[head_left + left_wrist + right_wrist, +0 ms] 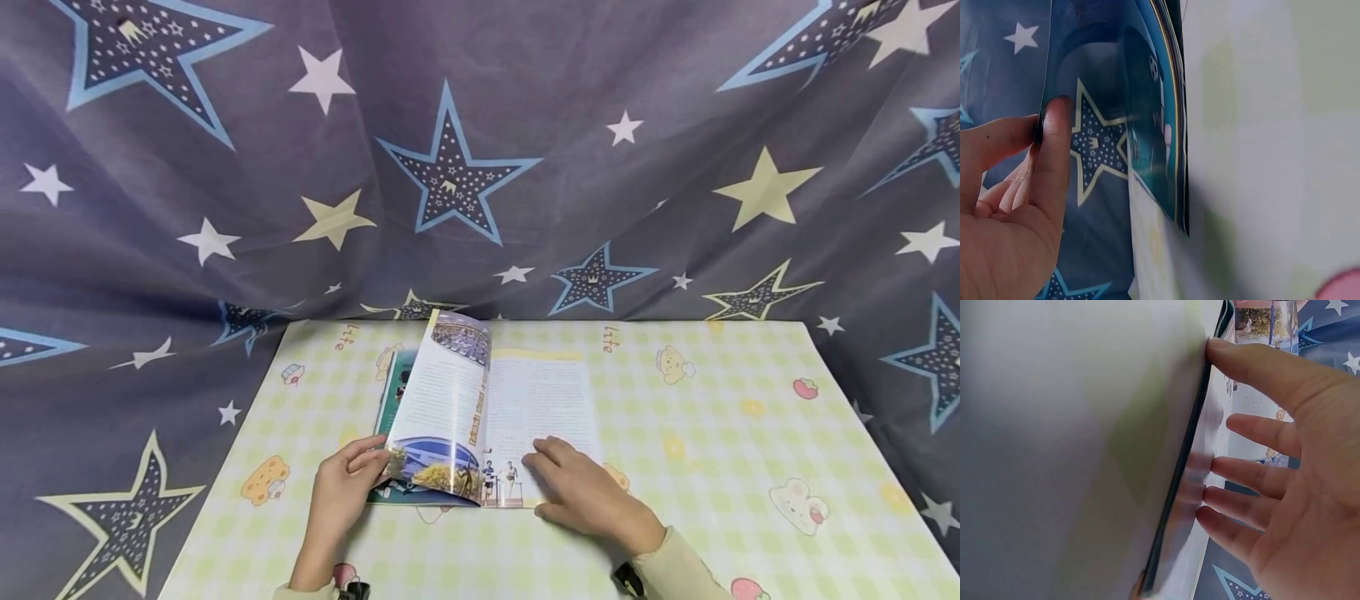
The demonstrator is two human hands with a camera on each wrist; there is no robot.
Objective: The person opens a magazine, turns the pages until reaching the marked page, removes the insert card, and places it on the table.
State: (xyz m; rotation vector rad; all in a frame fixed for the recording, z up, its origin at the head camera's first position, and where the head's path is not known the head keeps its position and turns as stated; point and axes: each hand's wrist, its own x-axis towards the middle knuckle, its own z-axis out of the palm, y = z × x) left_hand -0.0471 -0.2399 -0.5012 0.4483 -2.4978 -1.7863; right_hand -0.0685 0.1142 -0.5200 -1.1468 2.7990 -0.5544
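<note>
An open magazine lies on the table, its pages printed with text and photos. One page on its left side stands raised and tilted, showing a stadium photo and a blue building. Between thumb and index finger, my left hand pinches the outer edge of that page; the left wrist view shows the pinch closely. Below the raised page, a teal page is partly covered. My right hand rests on the lower right page with fingers spread and nearly straight. In the right wrist view its thumb touches the magazine's edge.
A table with a pale green checked cover and cartoon prints spreads around the magazine. Behind it and at both sides hangs a dark curtain with star patterns. Both wrists wear dark straps, and the sleeves are light.
</note>
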